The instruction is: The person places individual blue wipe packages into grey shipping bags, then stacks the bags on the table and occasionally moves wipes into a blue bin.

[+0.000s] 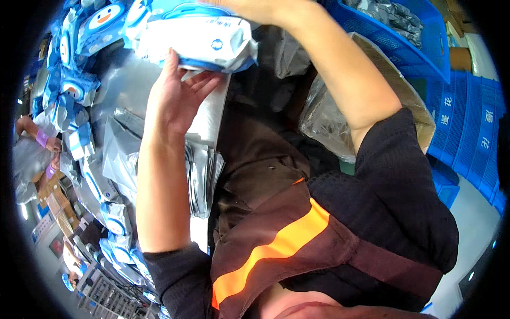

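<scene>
A white and blue soft pack of wet wipes (212, 42) lies on its side at the top of the view, over the far end of the metal table. My left hand (183, 93) is at its near edge, the thumb up against the pack and the other fingers curled under it. From the right, my right hand (228, 4) reaches across to the far side of the pack. The frame's upper edge cuts off its fingers. Below my left forearm, a stack of grey plastic mailing bags (199, 178) sits at the table's edge.
More blue and white wipes packs (79, 85) line the table's left side. On the right are a cardboard box with a clear liner (425, 122), blue crates (462, 127) and a blue basket (433, 48) of grey bags. Another person's hands (50, 144) show at far left.
</scene>
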Available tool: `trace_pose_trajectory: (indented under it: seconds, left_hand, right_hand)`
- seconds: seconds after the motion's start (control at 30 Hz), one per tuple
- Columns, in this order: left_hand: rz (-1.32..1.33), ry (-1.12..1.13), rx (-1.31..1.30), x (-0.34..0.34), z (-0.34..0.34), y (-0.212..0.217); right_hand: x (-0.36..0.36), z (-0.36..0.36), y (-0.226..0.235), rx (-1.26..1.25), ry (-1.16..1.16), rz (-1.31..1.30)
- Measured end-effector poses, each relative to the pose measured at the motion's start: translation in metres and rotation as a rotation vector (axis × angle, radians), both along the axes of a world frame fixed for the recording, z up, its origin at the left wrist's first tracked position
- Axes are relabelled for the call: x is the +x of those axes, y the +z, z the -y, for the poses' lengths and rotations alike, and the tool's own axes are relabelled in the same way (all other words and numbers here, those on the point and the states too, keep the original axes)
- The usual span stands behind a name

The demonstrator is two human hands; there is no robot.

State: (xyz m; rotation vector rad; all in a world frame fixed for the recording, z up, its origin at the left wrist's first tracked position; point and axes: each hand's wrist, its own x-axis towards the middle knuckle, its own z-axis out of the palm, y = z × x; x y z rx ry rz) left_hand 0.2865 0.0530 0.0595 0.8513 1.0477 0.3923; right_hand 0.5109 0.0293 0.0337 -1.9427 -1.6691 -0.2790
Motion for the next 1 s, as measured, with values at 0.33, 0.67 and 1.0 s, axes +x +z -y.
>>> trace_pose_trajectory:
  seconds: [0.33, 0.67, 1.0]
  left_hand:
    - [-0.119, 0.012, 0.524, -0.124, 0.042, 0.033]
    - [-0.903, 0.289, 0.805, -0.285, 0.113, -0.017]
    - [-0.509, 0.178, 0.729, -0.274, 0.097, -0.038]
  right_hand:
    - [-0.041, 0.073, 0.053, 0.439, 0.223, -0.146]
    - [-0.234, 0.053, 0.034, -0.149, 0.732, -0.223]
    - [-0.292, 0.025, 0.027, -0.263, 0.595, -0.395]
